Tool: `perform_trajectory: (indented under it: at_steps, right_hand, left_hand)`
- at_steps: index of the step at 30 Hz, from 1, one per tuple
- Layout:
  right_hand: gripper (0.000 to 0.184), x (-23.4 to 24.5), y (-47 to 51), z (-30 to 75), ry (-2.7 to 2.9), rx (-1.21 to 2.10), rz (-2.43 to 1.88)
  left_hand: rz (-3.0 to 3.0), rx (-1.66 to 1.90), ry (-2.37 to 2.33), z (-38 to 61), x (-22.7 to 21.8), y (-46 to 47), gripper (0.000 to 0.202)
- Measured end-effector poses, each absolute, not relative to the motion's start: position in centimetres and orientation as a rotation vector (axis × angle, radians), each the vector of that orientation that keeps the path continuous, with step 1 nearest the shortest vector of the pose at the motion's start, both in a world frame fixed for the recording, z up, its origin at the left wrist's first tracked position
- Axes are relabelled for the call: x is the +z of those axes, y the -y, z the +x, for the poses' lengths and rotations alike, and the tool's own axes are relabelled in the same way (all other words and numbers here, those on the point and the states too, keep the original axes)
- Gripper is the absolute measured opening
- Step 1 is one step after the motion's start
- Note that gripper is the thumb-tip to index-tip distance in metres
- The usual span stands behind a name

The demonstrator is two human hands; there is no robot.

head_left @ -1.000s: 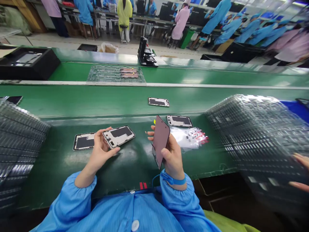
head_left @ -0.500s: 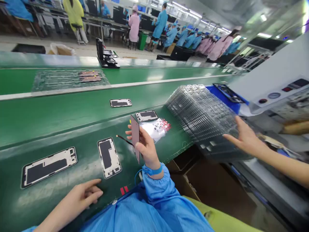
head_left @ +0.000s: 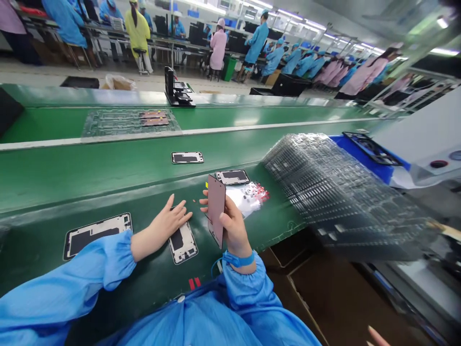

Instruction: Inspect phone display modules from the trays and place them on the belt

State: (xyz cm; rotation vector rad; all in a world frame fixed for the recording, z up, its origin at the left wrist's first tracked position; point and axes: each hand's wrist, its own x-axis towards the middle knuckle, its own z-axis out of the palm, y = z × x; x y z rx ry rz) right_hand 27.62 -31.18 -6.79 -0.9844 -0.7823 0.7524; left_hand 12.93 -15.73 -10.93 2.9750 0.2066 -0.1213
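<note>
One panel (head_left: 216,206): held up on edge, pinkish-brown face in view, above the bench (head_left: 151,276) and left of its right edge.
Right hand (head_left: 236,228): gripping that panel, thumb on the face and fingers behind, just as half a second ago.
Left hand (head_left: 162,226): palm down, fingers spread rather than closed; it has moved from the bench's near edge onto the far end of the middle plate. The fingers cover the spot, so contact looks likely but I can't be sure.
Middle plate (head_left: 183,245): flat, one end pointing to the bench's near edge, left of the red tape marks (head_left: 192,284); no longer lying free of the hand.
Pairing: each hand now attends to a piece, where a moment ago only the right did; the plate appears to be the live side of the work, the panel merely kept ready.
Left plate (head_left: 77,242): toward the bench's left end, partly behind the sleeve (head_left: 111,259).
Far plate (head_left: 232,177): near the bench's far edge, beside the clear bag (head_left: 248,197).
Tray stack (head_left: 313,187): along the bench's right edge; the co-worker's hand (head_left: 378,336) has left it, only fingertips showing.
</note>
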Motion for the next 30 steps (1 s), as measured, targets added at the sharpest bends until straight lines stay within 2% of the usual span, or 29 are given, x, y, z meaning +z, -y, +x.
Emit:
perform_trajectory:
  at_steps: [5, 11, 14, 17, 19, 21, 25, 30]
  right_hand:
    - [0.059, -6.9, 31.6, 27.9, 0.628, 0.839, -0.933]
    - [0.056, -7.1, 30.8, 27.6, 0.369, 1.029, -0.804]
    - [0.058, -7.3, 30.4, 27.2, 0.353, 1.085, -0.779]
    - [0.061, -7.1, 30.2, 26.6, 0.392, 1.127, -0.783]
    - [0.059, -6.9, 30.3, 26.0, 0.466, 1.110, -0.805]
    - [0.058, -6.6, 30.4, 25.5, 0.580, 1.058, -0.848]
    - [0.068, -6.4, 30.7, 24.6, 0.927, 0.933, -0.946]
    - [0.067, -6.1, 30.8, 24.4, 1.404, 0.767, -1.064]
  left_hand:
    - [2.887, -0.034, -0.290, 8.8, -9.2, 14.6, 0.087]
    - [2.567, 0.426, -0.574, 3.3, -7.2, 15.2, 0.084]
    - [2.238, 0.711, -0.719, 1.8, -7.3, 16.3, 0.086]
    - [1.660, 0.909, -0.732, 1.2, -8.0, 17.5, 0.098]
    - [1.325, 0.919, -0.694, 1.1, -8.5, 18.1, 0.104]
    - [1.142, 0.844, -0.647, 1.1, -8.7, 18.7, 0.101]
    - [1.050, 0.750, -0.510, 1.5, -8.5, 19.8, 0.091]
    - [1.040, 0.723, -0.395, 1.8, -7.8, 20.5, 0.084]
